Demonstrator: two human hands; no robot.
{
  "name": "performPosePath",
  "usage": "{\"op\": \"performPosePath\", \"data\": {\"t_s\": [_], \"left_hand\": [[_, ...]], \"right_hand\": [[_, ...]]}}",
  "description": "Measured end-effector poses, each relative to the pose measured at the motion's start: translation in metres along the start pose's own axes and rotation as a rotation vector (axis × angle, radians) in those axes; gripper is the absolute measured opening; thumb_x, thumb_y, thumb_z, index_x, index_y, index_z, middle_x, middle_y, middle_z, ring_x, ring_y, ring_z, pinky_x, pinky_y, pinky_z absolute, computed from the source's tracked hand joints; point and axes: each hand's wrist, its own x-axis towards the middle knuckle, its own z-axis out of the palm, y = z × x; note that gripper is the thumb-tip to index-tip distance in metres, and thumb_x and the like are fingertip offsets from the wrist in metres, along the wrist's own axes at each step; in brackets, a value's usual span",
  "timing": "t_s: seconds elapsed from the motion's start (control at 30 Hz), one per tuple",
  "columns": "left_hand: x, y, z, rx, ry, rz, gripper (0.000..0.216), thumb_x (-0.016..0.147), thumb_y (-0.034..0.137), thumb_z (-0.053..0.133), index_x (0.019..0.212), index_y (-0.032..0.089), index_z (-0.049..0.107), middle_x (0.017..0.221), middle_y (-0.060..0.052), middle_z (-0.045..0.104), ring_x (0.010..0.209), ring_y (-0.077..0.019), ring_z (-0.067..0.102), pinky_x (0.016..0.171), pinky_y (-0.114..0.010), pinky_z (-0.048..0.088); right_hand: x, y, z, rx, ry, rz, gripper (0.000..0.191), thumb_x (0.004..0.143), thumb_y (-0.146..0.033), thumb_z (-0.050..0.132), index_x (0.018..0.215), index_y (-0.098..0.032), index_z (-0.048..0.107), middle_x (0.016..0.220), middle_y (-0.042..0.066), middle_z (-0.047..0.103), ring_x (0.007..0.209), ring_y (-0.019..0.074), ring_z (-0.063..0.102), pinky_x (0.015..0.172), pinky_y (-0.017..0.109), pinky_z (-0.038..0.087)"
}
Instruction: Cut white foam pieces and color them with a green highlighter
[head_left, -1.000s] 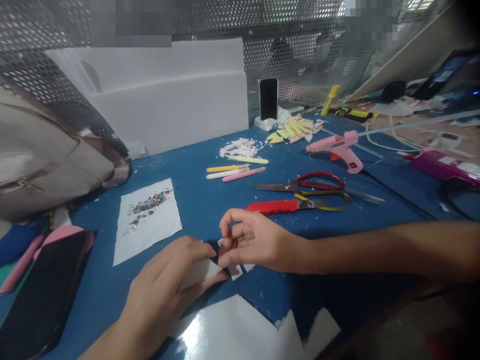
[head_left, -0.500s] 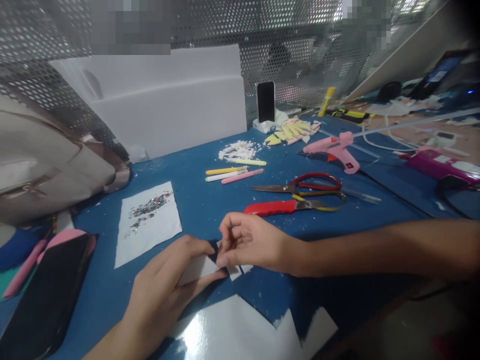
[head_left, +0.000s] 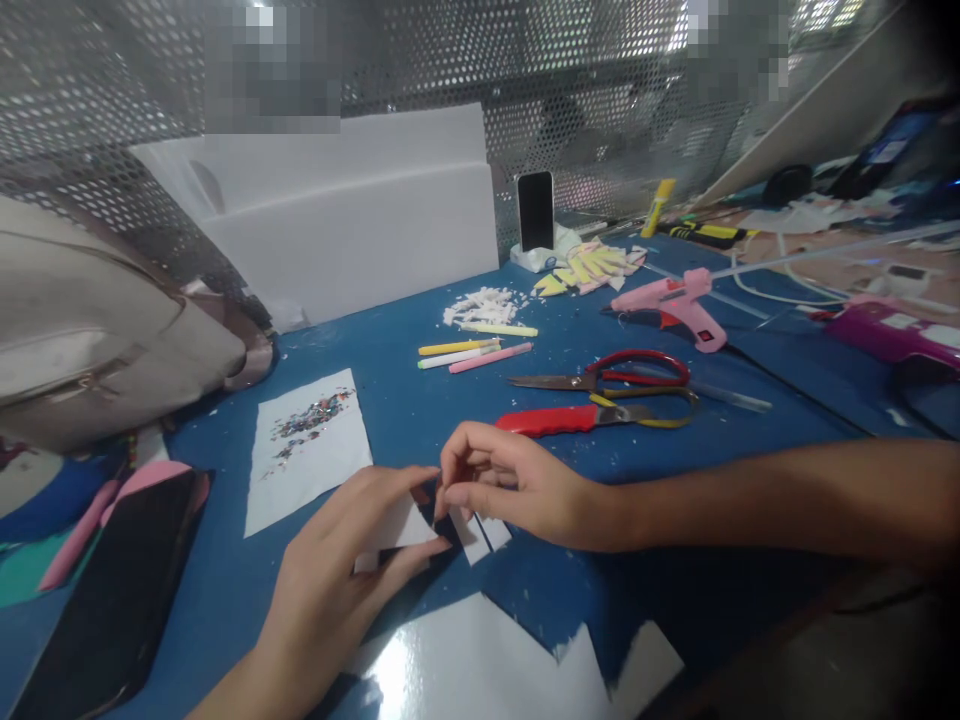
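My left hand (head_left: 330, 560) curls around a small white piece of card (head_left: 401, 525), fingers on its far side and thumb along the near edge. Close beside it, my right hand (head_left: 517, 485) has its thumb and fingertips pinched together at the card's right end. Whatever lies between those fingertips is too small or hidden to make out. Partly under the right hand lie white strips (head_left: 471, 540) on the blue table. A glossy white sheet (head_left: 480, 660) with jagged cuts is nearer to me. Red-handled scissors (head_left: 559, 382) and a red-handled cutter (head_left: 551, 420) rest beyond the right hand.
A pink glue gun (head_left: 679, 300) lies at right. Pens (head_left: 487, 358) and white scraps (head_left: 486, 304) are further back. Paper with glitter bits (head_left: 274, 490), a black phone (head_left: 112, 600) and a bag (head_left: 97, 320) occupy the left. White boards (head_left: 360, 230) lean behind, beside an upright phone (head_left: 535, 210).
The right fingertips have lifted slightly, and more of the white strips beneath shows. The left hand keeps its hold on the card. The whole view has shifted a little.
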Motion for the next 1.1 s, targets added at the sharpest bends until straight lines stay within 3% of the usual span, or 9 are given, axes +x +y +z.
{"op": "performPosePath", "data": {"t_s": [0.33,0.53,0.67,0.83,0.97,1.1], "left_hand": [[0.004,-0.006,0.003,-0.138,-0.041,-0.115,0.045,0.093,0.028,0.053,0.136,0.037,0.043,0.102,0.003,0.058,0.09,-0.0078,0.057,0.078,-0.014,0.046],[0.002,0.008,0.001,-0.17,-0.055,-0.216,0.05,0.095,0.035,0.047,0.144,0.037,0.035,0.115,-0.001,0.057,0.112,-0.0135,0.054,0.094,-0.023,0.045],[0.0,0.011,-0.002,-0.24,-0.085,-0.261,0.05,0.095,0.038,0.046,0.144,0.035,0.036,0.121,-0.004,0.054,0.111,-0.0162,0.054,0.085,-0.022,0.048],[0.001,0.008,0.003,-0.321,0.029,-0.291,0.036,0.094,0.031,0.049,0.13,0.031,0.053,0.099,-0.002,0.056,0.084,-0.0118,0.057,0.076,-0.02,0.048],[0.004,0.016,0.007,-0.526,0.147,-0.544,0.026,0.087,0.035,0.061,0.111,0.026,0.058,0.086,0.001,0.067,0.073,-0.0119,0.065,0.07,-0.021,0.049],[0.008,0.023,0.007,-0.699,0.135,-0.703,0.029,0.084,0.037,0.066,0.106,0.025,0.052,0.072,0.001,0.073,0.075,-0.0138,0.07,0.07,-0.019,0.049]], "right_hand": [[0.004,0.003,-0.005,-0.052,0.078,-0.016,0.006,0.093,-0.02,0.055,0.092,-0.015,0.051,0.089,0.003,0.06,0.081,0.0111,0.055,0.069,0.023,0.043],[0.004,0.004,-0.006,-0.085,0.072,-0.042,0.012,0.091,-0.026,0.061,0.094,-0.016,0.055,0.09,0.001,0.056,0.078,0.01,0.053,0.066,0.022,0.042],[0.003,0.005,-0.006,-0.07,0.074,-0.042,0.014,0.091,-0.028,0.062,0.093,-0.016,0.055,0.088,0.0,0.054,0.076,0.0094,0.051,0.066,0.021,0.042],[0.006,0.006,-0.009,-0.067,0.067,-0.029,0.013,0.093,-0.029,0.058,0.094,-0.017,0.053,0.088,0.0,0.054,0.08,0.0106,0.055,0.07,0.022,0.045],[0.01,0.007,-0.013,-0.16,0.016,0.003,0.016,0.094,-0.033,0.057,0.096,-0.017,0.053,0.085,-0.001,0.054,0.075,0.0098,0.054,0.068,0.022,0.045],[0.012,0.009,-0.014,-0.311,-0.029,0.002,0.014,0.095,-0.032,0.055,0.1,-0.018,0.053,0.078,-0.003,0.053,0.064,0.0083,0.048,0.059,0.02,0.04]]}}
